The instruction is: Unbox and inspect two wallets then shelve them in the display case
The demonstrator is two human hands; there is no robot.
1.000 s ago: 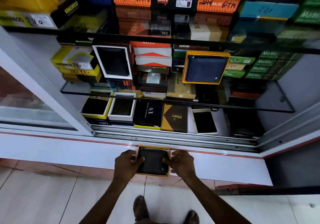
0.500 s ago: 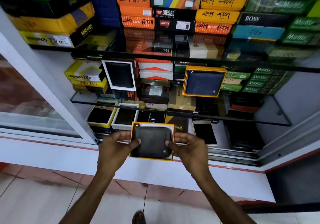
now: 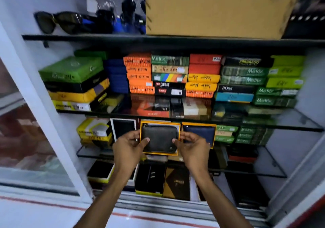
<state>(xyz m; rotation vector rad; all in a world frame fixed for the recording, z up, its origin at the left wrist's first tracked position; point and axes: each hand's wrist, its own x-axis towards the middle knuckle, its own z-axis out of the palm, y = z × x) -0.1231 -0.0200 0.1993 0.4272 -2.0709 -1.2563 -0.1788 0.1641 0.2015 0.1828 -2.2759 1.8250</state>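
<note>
A black wallet [image 3: 159, 138] lies in an open orange-rimmed box [image 3: 160, 123], held upright in front of the middle glass shelf [image 3: 93, 154] of the display case. My left hand [image 3: 128, 146] grips the box's left edge and my right hand [image 3: 192, 147] grips its right edge, thumbs on the wallet's face. Just to the right stands a navy wallet [image 3: 199, 132] in its own orange-rimmed box, partly hidden by my right hand. A black wallet in a white-rimmed box [image 3: 123, 128] stands to the left.
Stacked coloured wallet boxes [image 3: 168, 76] fill the shelf above. Sunglasses [image 3: 59, 22] and a cardboard box [image 3: 216, 14] sit on the top shelf. Open boxes and dark cartons [image 3: 149, 178] cover the bottom level. A white sliding door frame [image 3: 40, 108] borders the left.
Both hands have lifted the boxed black wallet from near the case's lower sill up to the middle shelf, beside the navy wallet. The camera has tilted upward.
</note>
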